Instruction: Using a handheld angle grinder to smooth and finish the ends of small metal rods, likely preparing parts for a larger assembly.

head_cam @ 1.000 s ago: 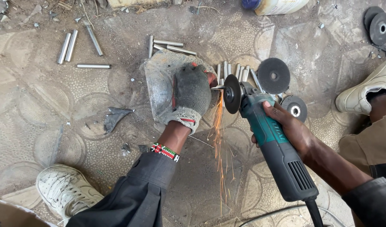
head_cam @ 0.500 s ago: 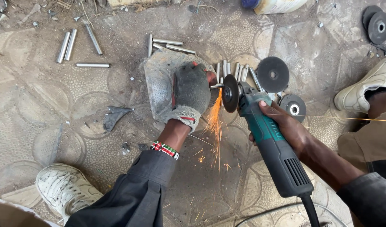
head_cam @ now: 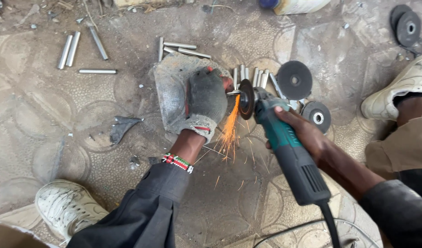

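Your gloved left hand clamps a short metal rod on the floor, pointing right toward the angle grinder gripped in your right hand.

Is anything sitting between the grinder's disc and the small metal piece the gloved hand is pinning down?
Nothing visible does. The angle grinder in the right hand has its disc directly against the metal piece, with sparks falling below. The gloved left hand presses beside the cut on the grey block, not across it.
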